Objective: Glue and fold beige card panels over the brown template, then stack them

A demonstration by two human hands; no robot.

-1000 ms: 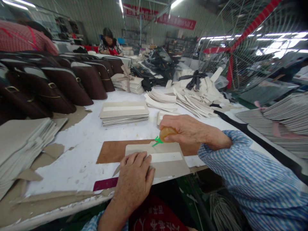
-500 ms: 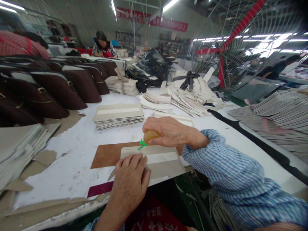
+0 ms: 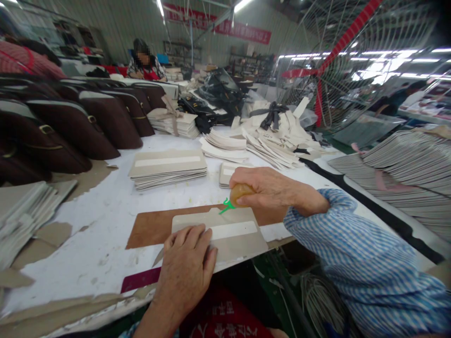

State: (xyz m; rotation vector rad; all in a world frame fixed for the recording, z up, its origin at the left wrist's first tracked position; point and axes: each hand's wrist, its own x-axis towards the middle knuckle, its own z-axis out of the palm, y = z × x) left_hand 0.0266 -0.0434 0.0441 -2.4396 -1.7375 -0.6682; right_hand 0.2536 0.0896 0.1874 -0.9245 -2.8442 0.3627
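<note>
A beige panel (image 3: 239,246) with a white strip across it lies at the table's front edge, partly over a brown board (image 3: 146,227). My left hand (image 3: 188,270) rests on the panel's left part, fingers stretched out and slightly apart. Wrapped round an amber squeeze bottle (image 3: 241,193) with a green tip, my right hand (image 3: 276,188) is above the panel's far edge. The green tip (image 3: 227,206) points left and down at that edge; whether it touches is unclear. Behind lies a stack of similar panels (image 3: 169,164), and a smaller stack (image 3: 224,174) is partly hidden by my right hand.
Dark brown bags (image 3: 102,119) stand in rows at the left. Grey sheets (image 3: 31,211) lie in front of them. A maroon strip (image 3: 139,280) is near the front edge. Loose beige pieces (image 3: 225,143) and a large fan (image 3: 319,70) are farther back. A co-worker (image 3: 146,61) sits beyond.
My right hand has moved right along the panel's far edge with the squeeze bottle, uncovering a small tab there. My left hand stays on the panel. The whole view has shifted slightly.
</note>
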